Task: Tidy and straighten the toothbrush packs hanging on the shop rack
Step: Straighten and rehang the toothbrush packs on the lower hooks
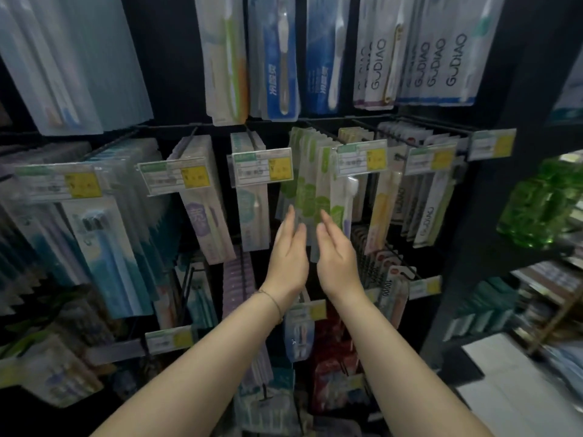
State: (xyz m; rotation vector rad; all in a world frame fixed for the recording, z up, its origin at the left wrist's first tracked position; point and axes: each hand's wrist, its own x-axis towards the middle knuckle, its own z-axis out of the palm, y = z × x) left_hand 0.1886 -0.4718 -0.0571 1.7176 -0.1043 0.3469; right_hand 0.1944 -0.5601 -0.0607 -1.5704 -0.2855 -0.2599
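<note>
The green-printed toothbrush packs (310, 190) hang in a bunch from a wire peg (318, 131) in the middle row of the rack, behind a yellow price tag (362, 157). They hang long axis up and down, but not squarely. The bunch fans out, its lower ends spread towards the left.

Those lower ends come down right between the hands, so the packs lie straight ahead and just above. I read the left hand (288, 250) and the right hand (337, 253) as flat and relaxed — fingers straight, palms turned towards each other, nothing gripped. Each flanks one side of the bunch and neither is clearly nearer. Blur keeps me from telling whether the fingertips touch the plastic.

My guess is the next move is a squeeze inward to square the fan.

A pale teal pack (252, 216) hangs just left and a yellow one (378, 209) just right. Around them stands the black rack (492, 184) — with green bottles (536, 203) shelved at its far right.
</note>
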